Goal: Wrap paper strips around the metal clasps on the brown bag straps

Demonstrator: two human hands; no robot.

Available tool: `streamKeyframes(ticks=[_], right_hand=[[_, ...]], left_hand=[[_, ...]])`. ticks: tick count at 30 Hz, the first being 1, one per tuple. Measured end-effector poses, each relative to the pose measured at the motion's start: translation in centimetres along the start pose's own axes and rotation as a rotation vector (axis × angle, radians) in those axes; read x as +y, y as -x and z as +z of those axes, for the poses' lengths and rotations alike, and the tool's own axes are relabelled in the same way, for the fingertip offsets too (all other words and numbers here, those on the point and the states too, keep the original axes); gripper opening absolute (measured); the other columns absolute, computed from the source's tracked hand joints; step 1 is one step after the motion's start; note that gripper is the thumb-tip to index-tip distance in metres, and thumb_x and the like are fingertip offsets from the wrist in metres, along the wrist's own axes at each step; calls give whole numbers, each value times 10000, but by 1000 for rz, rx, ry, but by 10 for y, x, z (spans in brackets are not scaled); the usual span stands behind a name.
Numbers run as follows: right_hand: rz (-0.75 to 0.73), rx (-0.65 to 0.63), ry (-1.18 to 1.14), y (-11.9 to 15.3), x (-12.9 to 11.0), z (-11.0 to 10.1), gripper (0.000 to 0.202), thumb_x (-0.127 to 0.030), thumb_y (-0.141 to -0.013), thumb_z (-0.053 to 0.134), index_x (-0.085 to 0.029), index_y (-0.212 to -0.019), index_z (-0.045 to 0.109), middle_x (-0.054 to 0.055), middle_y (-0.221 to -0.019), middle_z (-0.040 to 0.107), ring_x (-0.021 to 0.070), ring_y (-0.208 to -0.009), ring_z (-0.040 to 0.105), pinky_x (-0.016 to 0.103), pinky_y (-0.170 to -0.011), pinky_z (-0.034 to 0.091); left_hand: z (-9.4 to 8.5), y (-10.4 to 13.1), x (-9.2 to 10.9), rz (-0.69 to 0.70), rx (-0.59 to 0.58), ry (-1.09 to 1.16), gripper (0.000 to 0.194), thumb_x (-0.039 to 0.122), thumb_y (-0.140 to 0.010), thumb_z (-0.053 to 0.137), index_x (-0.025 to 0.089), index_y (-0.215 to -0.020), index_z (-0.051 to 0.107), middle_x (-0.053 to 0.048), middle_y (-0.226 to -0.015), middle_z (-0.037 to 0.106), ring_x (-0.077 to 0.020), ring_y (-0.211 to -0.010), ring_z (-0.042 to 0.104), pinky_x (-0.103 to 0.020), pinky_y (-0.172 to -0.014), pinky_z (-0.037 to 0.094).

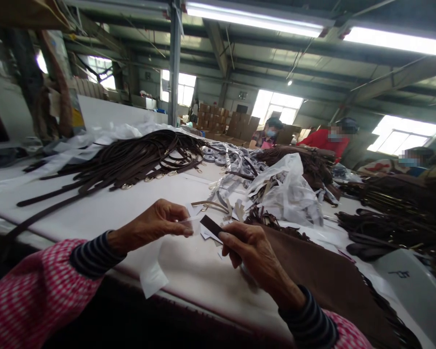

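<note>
My left hand (pixel 160 225) pinches the edge of a thin translucent plastic piece (pixel 153 274), which hangs over the front of the table. In my right hand (pixel 252 249) is a short dark brown strip (pixel 211 227), held between thumb and fingers, its free end pointing toward my left hand. The two hands are apart. Small white paper pieces (pixel 206 233) lie on the table behind the strip. A large brown sheet (pixel 312 271) spreads beside my right hand.
Long brown straps with metal clasps (pixel 145 155) are piled at the back left. Crumpled clear plastic (pixel 288 189) and more brown straps (pixel 388 208) lie to the right, near a grey-white bin (pixel 414 286). Several people are beyond the white table (pixel 90 218).
</note>
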State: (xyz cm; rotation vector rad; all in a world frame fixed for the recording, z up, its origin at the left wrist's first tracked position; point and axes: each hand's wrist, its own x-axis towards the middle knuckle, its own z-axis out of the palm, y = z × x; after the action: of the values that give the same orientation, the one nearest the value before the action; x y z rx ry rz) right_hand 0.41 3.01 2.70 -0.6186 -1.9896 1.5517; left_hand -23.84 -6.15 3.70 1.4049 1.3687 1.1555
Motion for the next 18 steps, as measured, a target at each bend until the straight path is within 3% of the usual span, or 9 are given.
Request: streamKeyframes(ticks=[18], right_hand=[[18,-21,91,2,-2,3,221,-346,-885,644,-143,-829,710,-19,-605,594,62,-437,453,190,-428,331]], left_hand=[[6,3,4,-21,-2,-5,161,309,-748,827,159,-785,778,-12,-726,711,-133,-700,580,-227,-676,444]])
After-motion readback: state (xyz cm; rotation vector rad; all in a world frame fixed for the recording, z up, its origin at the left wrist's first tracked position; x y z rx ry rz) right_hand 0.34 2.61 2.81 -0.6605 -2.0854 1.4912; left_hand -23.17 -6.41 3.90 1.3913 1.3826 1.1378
